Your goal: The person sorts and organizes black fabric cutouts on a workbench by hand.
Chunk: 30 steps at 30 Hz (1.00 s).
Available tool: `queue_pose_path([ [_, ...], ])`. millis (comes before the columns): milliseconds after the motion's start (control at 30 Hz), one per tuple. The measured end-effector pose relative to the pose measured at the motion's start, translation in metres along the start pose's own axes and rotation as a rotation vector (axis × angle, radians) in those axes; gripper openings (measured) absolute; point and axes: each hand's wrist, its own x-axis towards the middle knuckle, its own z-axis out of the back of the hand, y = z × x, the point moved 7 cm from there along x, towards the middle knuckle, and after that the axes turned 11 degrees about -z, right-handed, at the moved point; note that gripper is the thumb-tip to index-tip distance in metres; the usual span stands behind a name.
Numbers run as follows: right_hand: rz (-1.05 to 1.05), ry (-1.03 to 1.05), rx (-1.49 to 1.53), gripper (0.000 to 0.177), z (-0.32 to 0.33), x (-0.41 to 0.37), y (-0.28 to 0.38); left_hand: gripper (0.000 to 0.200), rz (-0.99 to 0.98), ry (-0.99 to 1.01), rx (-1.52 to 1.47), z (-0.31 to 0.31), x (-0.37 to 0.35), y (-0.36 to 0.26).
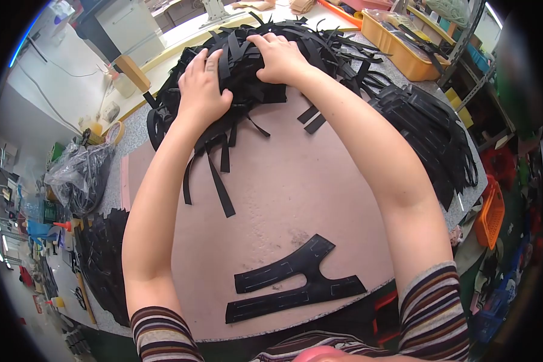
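A large heap of black strips (241, 66) lies across the far part of a pinkish-brown work board (271, 181). My left hand (202, 90) rests on the heap's left side with its fingers spread and thumb apart. On the upper right of the same heap, my right hand (280, 59) lies with slightly bent fingers, its thumb away from them. Neither hand visibly grips a strip. Close to my body is a flat black cut piece (295, 279) with branching arms and pale line marks. Several loose strips hang from the heap toward me.
Stacked black pieces (425, 127) lie to the right, and another dark stack (102, 259) to the left. A clear plastic bag (81, 175) sits at the left edge. A yellow bin (398, 51) stands at the back right, with an orange basket (490, 214) below the table edge.
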Motion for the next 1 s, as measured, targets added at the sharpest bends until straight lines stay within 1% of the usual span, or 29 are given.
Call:
queue_pose_path([
  [33,0.005,0.022,-0.002,0.076,-0.006,0.002,-0.002,0.064,-0.012,0.004,0.076,-0.013,0.009,0.003],
  [67,0.04,-0.032,-0.043,0.072,-0.008,0.0,-0.001,0.061,-0.02,0.055,0.101,-0.032,0.013,0.013],
  [100,0.066,-0.088,-0.072,0.065,-0.006,-0.004,0.002,0.06,-0.028,0.107,0.126,-0.041,0.018,0.017],
  [133,0.098,-0.123,-0.101,0.062,-0.004,-0.008,0.006,0.058,-0.038,0.158,0.154,-0.049,0.021,0.021],
  [167,0.128,-0.16,-0.128,0.059,-0.003,-0.013,0.008,0.059,-0.019,0.258,0.131,-0.057,0.02,0.029],
  [233,0.227,-0.266,-0.089,0.052,0.004,-0.032,0.013,0.06,0.016,0.463,0.088,-0.026,0.021,0.012],
  [267,0.267,-0.294,-0.08,0.05,0.005,-0.044,0.016,0.063,-0.077,0.454,0.131,-0.025,0.013,0.011],
  [300,0.307,-0.32,-0.07,0.049,0.006,-0.057,0.02,0.064,-0.173,0.364,0.13,-0.019,0.003,0.009],
  [333,0.413,-0.464,-0.027,0.036,0.011,-0.075,0.025,0.064,-0.268,0.273,0.126,-0.011,-0.009,0.004],
  [367,0.471,-0.524,-0.041,0.032,0.01,-0.09,0.029,0.065,-0.359,0.18,0.122,-0.004,-0.022,-0.003],
  [467,0.588,-0.534,-0.125,0.03,0.021,-0.143,0.044,0.065,-0.42,0.145,0.124,0.02,-0.058,-0.031],
  [500,0.628,-0.552,-0.136,0.03,0.023,-0.159,0.049,0.064,-0.429,0.175,0.116,0.027,-0.07,-0.042],
  [533,0.641,-0.53,-0.144,0.031,0.02,-0.173,0.053,0.064,-0.431,0.188,0.114,0.033,-0.083,-0.051],
  [567,0.645,-0.465,-0.15,0.037,0.016,-0.185,0.057,0.064,-0.433,0.2,0.113,0.038,-0.094,-0.059],
  [633,0.637,-0.347,-0.106,0.043,0.012,-0.205,0.066,0.066,-0.464,0.239,0.154,0.049,-0.113,-0.071],
  [667,0.585,-0.206,-0.006,0.053,0.013,-0.212,0.066,0.073,-0.41,0.288,0.099,0.047,-0.125,-0.068],
  [767,0.576,-0.048,0.269,0.06,0.042,-0.227,0.06,0.082,-0.258,0.465,0.029,0.065,-0.138,-0.072],
  [800,0.554,-0.005,0.394,0.052,0.047,-0.228,0.052,0.091,-0.213,0.523,-0.062,0.07,-0.143,-0.07],
  [833,0.557,-0.05,0.52,0.035,0.06,-0.226,0.043,0.091,-0.174,0.558,-0.09,0.079,-0.146,-0.071],
  [900,0.383,0.002,0.565,0.021,0.07,-0.212,0.008,0.092,-0.099,0.633,-0.151,0.099,-0.149,-0.074],
  [967,-0.015,0.153,0.694,0.014,0.076,-0.191,-0.037,0.08,-0.069,0.586,-0.205,0.112,-0.146,-0.079],
  [1000,-0.024,0.152,0.557,0.015,0.074,-0.186,-0.054,0.075,-0.053,0.556,-0.222,0.116,-0.144,-0.082],
])
